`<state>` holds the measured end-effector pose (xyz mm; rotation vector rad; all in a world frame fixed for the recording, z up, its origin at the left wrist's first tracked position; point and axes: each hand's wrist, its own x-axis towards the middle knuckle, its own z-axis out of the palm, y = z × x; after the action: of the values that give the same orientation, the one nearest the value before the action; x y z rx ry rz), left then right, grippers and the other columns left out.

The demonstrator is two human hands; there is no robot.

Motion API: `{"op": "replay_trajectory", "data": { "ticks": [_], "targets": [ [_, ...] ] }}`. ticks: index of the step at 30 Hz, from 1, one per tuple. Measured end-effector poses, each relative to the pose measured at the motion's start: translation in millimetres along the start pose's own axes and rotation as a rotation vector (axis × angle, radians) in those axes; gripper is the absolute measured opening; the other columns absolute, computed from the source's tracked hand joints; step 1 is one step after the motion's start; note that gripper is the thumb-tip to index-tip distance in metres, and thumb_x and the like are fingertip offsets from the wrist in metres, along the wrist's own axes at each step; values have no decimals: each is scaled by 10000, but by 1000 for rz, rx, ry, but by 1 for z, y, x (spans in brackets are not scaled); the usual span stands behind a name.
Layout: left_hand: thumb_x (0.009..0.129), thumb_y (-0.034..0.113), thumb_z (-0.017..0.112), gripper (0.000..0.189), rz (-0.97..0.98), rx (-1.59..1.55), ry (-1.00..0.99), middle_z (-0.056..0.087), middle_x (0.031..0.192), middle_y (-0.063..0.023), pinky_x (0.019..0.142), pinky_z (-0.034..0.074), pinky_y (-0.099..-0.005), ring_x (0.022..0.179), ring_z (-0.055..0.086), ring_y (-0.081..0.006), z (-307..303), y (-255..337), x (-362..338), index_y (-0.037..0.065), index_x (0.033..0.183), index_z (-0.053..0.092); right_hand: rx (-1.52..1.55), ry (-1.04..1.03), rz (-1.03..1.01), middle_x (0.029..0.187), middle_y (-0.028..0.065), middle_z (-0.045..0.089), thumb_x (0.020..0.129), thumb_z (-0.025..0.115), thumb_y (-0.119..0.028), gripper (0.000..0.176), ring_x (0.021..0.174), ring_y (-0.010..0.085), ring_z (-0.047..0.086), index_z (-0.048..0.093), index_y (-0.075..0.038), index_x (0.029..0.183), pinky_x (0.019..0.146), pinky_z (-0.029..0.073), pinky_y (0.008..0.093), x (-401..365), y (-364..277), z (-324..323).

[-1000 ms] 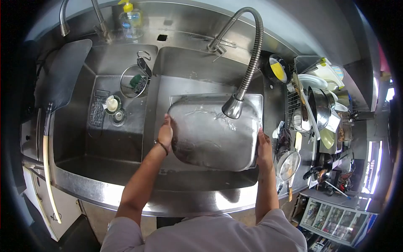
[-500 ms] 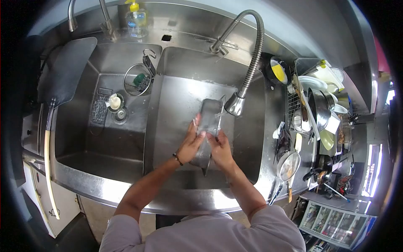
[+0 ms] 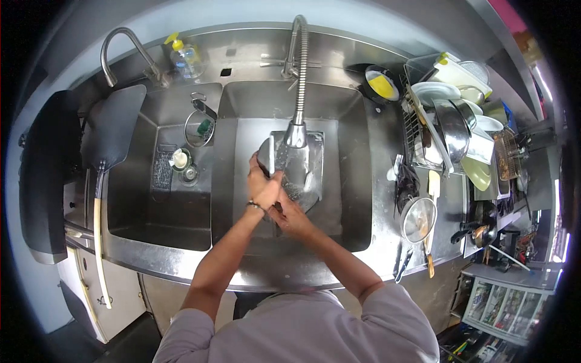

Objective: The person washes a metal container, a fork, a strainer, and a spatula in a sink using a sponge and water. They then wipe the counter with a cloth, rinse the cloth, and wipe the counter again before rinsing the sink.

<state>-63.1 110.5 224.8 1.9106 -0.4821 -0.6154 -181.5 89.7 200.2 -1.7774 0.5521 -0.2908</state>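
Note:
A wet, shiny rectangular metal pan (image 3: 311,166) is tilted in the right sink basin, directly below the spray head (image 3: 296,137) of the flexible faucet. Water spots and bright streaks show on its surface. My left hand (image 3: 264,187), with a dark bracelet at the wrist, grips the pan's left side. Close against it, my right hand (image 3: 292,216) closes on the pan's near end, its fingertips partly hidden. The two hands nearly cross at the near left part of the pan.
In the left basin lie a grater (image 3: 162,169), a small cup with white contents (image 3: 181,160) and a strainer (image 3: 200,128) holding a green scrubber. A long-handled peel (image 3: 115,127) leans at left. A loaded dish rack (image 3: 417,121) and a sieve (image 3: 418,219) occupy the right counter.
The pan has been turned, so a broad face now lies under the spray head. My hands have shifted closer together, the left one further up its side. The view has shifted.

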Motion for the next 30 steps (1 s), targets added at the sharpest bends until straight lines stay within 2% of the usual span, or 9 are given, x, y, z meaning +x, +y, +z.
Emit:
{"op": "replay_trajectory", "data": {
  "ticks": [4,10,16,18,20,22,24,26,30],
  "targets": [
    [733,73,552,595,15,-333,39,551,1087,-160,845,424,-331,954,555,-246,-23,-34,11,-32,1269,317,-236,26,-26,1328,212,330,856,497,-403,625,1261,338,270,274,-74,1337,1035,221,378,16,42,-54],
    [716,87,523,576,-101,-503,31,479,1153,-120,916,319,-300,1051,439,-209,-28,-51,-15,-2,1256,343,-660,440,96,1414,155,192,868,360,-511,623,1308,345,134,228,-163,1368,1050,122,479,79,94,-34],
    [690,73,510,557,-227,-672,79,476,1106,-102,870,353,-304,978,457,-210,-38,-63,-29,41,1228,370,-830,-112,-588,1403,183,203,862,310,-537,648,1309,337,147,214,-148,1371,1049,101,496,91,76,-23],
    [683,113,539,474,-241,-693,138,492,939,-83,764,429,-340,877,493,-228,-44,-54,-43,74,1143,430,-608,400,-110,1416,140,195,872,342,-495,602,1307,338,159,250,-155,1359,1039,119,521,110,111,-25],
    [696,126,529,395,-165,-706,217,482,875,-61,624,432,-299,738,491,-180,-42,-62,-40,97,1084,458,-779,266,-65,1437,96,152,865,424,-428,588,1309,330,162,265,-140,1353,1045,100,518,94,81,-3],
    [709,140,525,360,-195,-572,265,472,840,-40,494,370,-257,602,436,-133,-51,-59,-40,119,1063,463,-806,-218,-497,1446,101,101,861,460,-397,580,1312,323,160,273,-137,1345,1044,114,515,79,56,14],
    [738,23,478,468,-377,-543,280,489,853,-16,710,394,-276,791,460,-129,-68,-59,-45,55,1200,408,-668,-228,-515,1416,123,191,852,466,-412,566,1293,328,201,306,-136,1320,1038,149,504,83,51,0],
    [727,-2,467,476,-263,-608,349,506,902,-34,738,402,-282,824,475,-145,-82,-51,-55,65,1195,413,-892,72,34,1402,140,238,865,419,-461,586,1275,325,258,273,-159,1345,1024,194,512,92,53,-39],
    [700,-21,452,511,-69,-621,344,523,1017,-62,812,397,-286,904,494,-174,-116,-12,-78,39,1206,412,-486,-8,358,1284,189,410,848,458,-470,623,1164,311,422,322,-83,1317,974,307,450,90,83,-63]
  ]
}}
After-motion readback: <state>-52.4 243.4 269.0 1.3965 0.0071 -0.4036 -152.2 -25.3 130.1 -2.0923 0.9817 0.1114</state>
